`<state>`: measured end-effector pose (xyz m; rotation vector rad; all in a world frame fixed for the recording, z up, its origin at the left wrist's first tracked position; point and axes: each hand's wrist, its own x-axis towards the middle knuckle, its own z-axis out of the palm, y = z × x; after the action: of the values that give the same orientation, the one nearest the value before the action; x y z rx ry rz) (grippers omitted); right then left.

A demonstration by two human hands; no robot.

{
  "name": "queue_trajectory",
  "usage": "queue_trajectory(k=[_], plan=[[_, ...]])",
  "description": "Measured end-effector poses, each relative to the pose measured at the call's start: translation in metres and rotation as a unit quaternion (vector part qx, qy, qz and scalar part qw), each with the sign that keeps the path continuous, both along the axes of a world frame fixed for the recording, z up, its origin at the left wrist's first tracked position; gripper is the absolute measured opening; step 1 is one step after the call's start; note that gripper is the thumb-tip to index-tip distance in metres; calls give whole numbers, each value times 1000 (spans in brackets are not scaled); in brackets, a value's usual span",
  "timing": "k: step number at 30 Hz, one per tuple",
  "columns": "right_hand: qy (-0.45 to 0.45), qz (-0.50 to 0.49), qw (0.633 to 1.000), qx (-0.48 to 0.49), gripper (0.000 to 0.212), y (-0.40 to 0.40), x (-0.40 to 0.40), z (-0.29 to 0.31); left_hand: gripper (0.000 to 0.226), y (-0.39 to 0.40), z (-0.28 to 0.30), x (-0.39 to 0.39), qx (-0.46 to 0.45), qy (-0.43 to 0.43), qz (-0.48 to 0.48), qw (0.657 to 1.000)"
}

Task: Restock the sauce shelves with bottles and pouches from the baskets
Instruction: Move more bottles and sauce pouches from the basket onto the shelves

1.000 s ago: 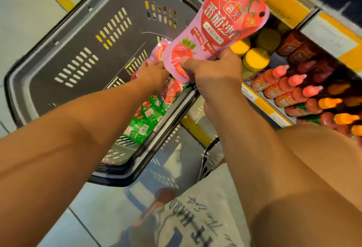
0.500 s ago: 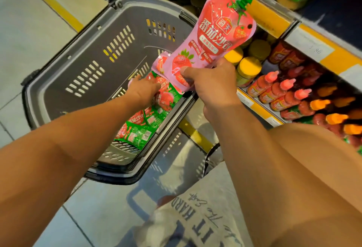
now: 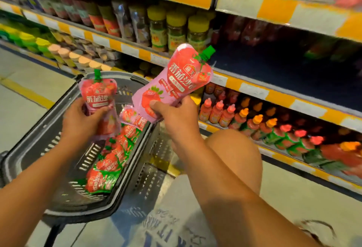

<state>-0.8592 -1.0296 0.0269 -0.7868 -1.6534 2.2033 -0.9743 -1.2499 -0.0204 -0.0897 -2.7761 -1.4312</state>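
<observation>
Gripping one pink tomato-sauce pouch (image 3: 172, 86) by its bottom, the right hand (image 3: 176, 117) is raised; the left hand (image 3: 80, 121) clasps another pouch (image 3: 100, 97) above the grey basket (image 3: 39, 141).

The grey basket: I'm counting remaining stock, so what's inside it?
Inside the grey basket lies a row of green-and-red sauce pouches. The left hand and its pink pouch cover part of the floor.

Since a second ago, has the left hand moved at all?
Yes. The left hand was down among the pouches in the grey basket; now it is raised above them, gripping a pink pouch.
</observation>
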Motion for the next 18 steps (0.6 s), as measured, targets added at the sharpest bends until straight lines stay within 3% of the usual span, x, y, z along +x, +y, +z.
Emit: queue_trajectory(k=[4, 8, 12, 16, 18], plan=[[43, -59, 997, 5, 38, 40, 47, 29, 20, 56, 63, 24, 163, 29, -26, 986], [67, -129, 989, 36, 43, 103, 109, 59, 35, 107, 99, 44, 270, 9, -76, 960], [56, -190, 978, 67, 28, 169, 176, 75, 45, 165, 123, 72, 279, -4, -183, 943], [27, -234, 964, 124, 23, 223, 233, 73, 38, 231, 136, 113, 299, -21, -267, 916], [11, -256, 956, 145, 24, 246, 256, 67, 19, 264, 137, 133, 292, -31, -295, 909]])
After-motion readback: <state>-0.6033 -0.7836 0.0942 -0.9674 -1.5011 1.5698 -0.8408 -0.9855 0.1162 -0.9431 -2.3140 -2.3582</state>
